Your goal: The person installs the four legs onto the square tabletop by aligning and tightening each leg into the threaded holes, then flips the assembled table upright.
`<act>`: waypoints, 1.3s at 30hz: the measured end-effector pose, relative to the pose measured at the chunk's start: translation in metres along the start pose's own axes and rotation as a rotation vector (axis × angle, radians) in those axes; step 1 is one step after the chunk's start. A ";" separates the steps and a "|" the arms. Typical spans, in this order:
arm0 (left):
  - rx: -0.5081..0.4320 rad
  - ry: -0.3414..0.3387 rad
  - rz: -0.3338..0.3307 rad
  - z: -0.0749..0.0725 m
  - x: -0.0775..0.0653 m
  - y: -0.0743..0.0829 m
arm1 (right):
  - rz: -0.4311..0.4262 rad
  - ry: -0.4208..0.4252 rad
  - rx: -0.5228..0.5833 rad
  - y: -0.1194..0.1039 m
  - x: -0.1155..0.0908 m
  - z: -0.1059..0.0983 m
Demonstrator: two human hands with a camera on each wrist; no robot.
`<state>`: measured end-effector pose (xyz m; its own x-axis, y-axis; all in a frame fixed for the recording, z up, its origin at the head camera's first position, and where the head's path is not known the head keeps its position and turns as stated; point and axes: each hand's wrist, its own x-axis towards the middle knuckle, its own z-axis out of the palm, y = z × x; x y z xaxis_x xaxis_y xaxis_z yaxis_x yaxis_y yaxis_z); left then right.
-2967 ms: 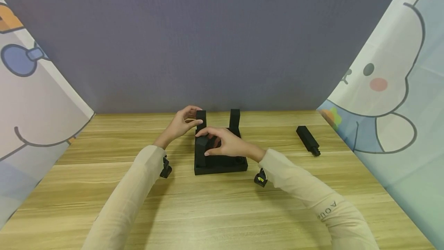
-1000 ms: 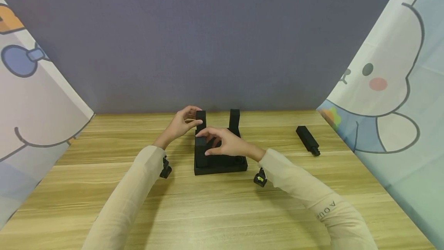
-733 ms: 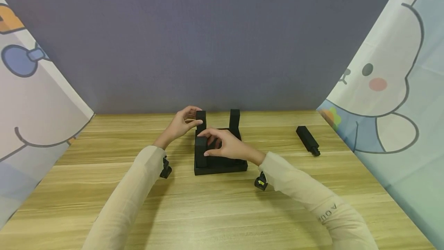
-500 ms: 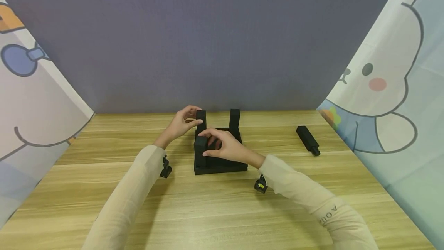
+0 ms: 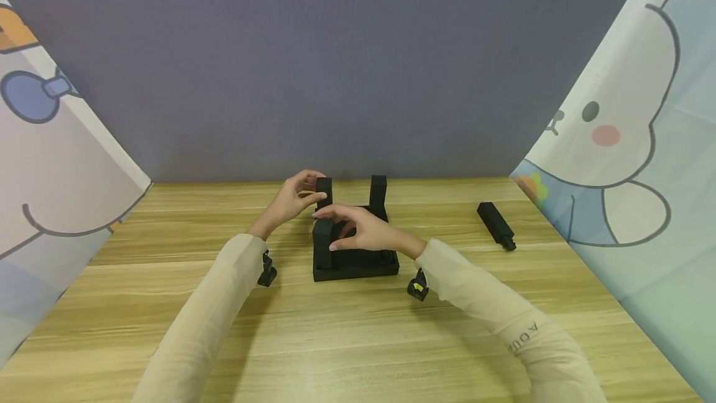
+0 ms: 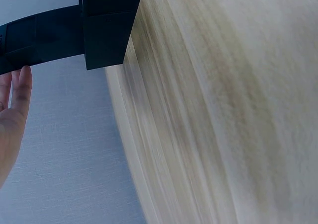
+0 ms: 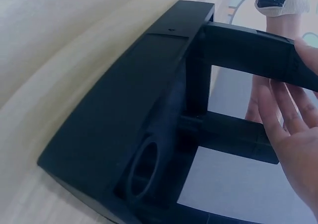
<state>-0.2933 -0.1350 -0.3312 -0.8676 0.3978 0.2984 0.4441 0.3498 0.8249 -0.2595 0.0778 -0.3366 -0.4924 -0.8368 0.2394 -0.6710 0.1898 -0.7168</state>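
Observation:
A black square base lies on the table with upright square legs at three corners. My right hand grips the front left leg, thumb on the near side and fingers across the far side. In the right wrist view, that leg passes between thumb and fingers, and a round hole shows in the base's corner. With thumb and fingers, my left hand holds the back left leg; the left wrist view shows its fingertips against a leg. The back right leg stands untouched.
A loose black leg with a threaded end lies on the wooden table to the right. Small black wrist cameras hang below both sleeves. A grey panel rises behind the table, with printed curtains at both sides.
My right hand has dipped slightly and come back up, its fingertips shifting left across the front left leg, whose top is turned a little. My left hand keeps its place.

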 end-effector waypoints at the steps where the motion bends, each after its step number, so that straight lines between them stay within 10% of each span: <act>1: 0.002 0.000 0.002 0.000 0.000 0.000 | -0.004 -0.013 0.013 0.000 0.001 0.000; 8: 0.008 0.000 -0.001 -0.001 0.001 0.000 | -0.008 -0.038 0.027 0.001 0.003 -0.001; 23: 0.013 0.003 -0.005 0.001 0.001 -0.001 | 0.020 0.188 -0.044 -0.002 -0.004 0.017; 39: 0.005 0.003 -0.006 0.001 0.000 0.001 | 0.028 0.046 -0.053 -0.002 -0.001 0.004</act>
<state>-0.2928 -0.1335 -0.3307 -0.8709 0.3931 0.2950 0.4401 0.3566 0.8241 -0.2553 0.0758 -0.3381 -0.5360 -0.8063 0.2503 -0.6840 0.2409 -0.6886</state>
